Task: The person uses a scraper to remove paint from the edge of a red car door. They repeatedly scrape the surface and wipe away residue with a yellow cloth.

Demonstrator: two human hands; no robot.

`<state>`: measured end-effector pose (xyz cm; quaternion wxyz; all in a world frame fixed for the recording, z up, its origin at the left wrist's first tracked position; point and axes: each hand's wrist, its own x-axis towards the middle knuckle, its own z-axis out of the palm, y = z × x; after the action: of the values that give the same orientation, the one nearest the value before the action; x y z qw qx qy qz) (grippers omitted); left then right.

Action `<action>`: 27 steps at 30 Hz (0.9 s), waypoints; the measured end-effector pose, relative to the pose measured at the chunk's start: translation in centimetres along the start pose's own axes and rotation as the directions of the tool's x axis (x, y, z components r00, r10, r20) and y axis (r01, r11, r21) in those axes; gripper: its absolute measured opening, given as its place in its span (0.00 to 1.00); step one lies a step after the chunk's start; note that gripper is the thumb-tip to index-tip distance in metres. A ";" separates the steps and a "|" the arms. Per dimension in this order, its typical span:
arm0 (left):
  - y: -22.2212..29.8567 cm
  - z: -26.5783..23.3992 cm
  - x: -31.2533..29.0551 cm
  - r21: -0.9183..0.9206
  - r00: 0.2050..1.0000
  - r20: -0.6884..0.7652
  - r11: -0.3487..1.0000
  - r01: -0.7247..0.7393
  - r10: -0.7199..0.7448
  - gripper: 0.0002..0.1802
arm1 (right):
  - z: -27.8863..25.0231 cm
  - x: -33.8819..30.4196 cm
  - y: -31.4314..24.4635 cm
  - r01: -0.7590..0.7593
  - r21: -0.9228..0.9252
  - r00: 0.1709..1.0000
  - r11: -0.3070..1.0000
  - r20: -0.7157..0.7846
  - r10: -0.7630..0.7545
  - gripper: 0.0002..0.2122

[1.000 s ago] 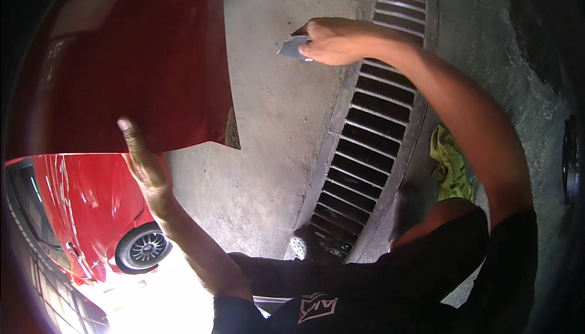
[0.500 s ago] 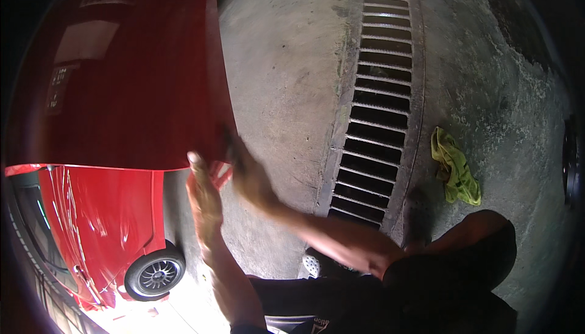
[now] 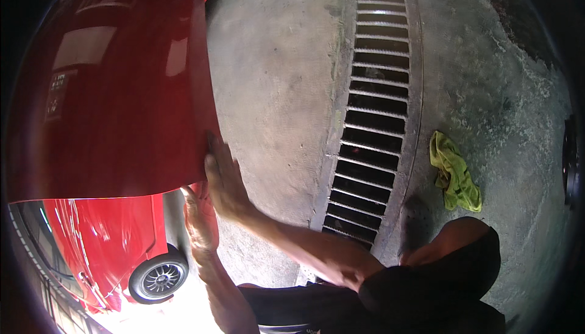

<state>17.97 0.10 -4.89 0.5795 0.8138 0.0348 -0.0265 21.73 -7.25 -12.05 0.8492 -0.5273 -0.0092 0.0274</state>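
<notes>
Starting far left: big glossy red panel (image 3: 116, 84), looks like a raised car hood/lid, fills upper left w/ reflections on its paint. Below it, red car body (image 3: 103, 242) & a silver alloy wheel (image 3: 159, 278), prob. a reflection or seen past the panel's lower edge, can't tell which. Left hand (image 3: 200, 221) sits at panel's bottom right corner, fingers up, palm towards the edge, touching it; not gripping anything. Right hand (image 3: 224, 179) just beside it, flat & spread wide, fingers laid along panel's right edge, touching; holds nothing. Right forearm crosses in from lower right. Next, bare concrete floor (image 3: 274, 90). Then long metal drain grate (image 3: 375, 108) running top to bottom. Right of grate, crumpled yellow-green rag (image 3: 454, 179) lies on floor, well apart from both hands.
</notes>
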 end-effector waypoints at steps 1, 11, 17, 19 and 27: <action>-0.8 -0.1 0.5 -0.036 1.000 0.019 0.999 -0.024 0.025 0.48 | -1.1 1.3 0.1 -0.066 0.038 0.997 0.997 0.043 0.065 0.37; -2.7 -1.0 1.2 -0.057 1.000 0.008 0.998 -0.023 0.023 0.45 | -0.7 2.0 0.9 -0.078 -0.035 0.996 0.996 0.039 0.079 0.37; -1.3 -2.0 0.3 0.203 0.945 -0.278 0.951 0.232 -0.171 0.44 | 3.3 -4.2 1.6 -0.011 -0.293 1.000 0.956 -0.015 0.007 0.37; -1.1 -3.2 0.4 0.217 0.975 -0.169 0.960 0.177 -0.141 0.45 | 4.0 -4.8 1.4 0.005 -0.388 1.000 0.922 -0.021 -0.014 0.37; -2.0 -4.6 0.6 0.054 0.961 -0.217 0.981 0.189 -0.173 0.48 | 4.7 0.5 3.5 -0.029 -0.416 0.998 0.909 0.040 0.051 0.36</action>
<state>18.37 5.11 -5.30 0.5369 0.8264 0.1693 0.0060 21.86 -1.46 -13.06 0.7165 -0.6949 -0.0253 0.0553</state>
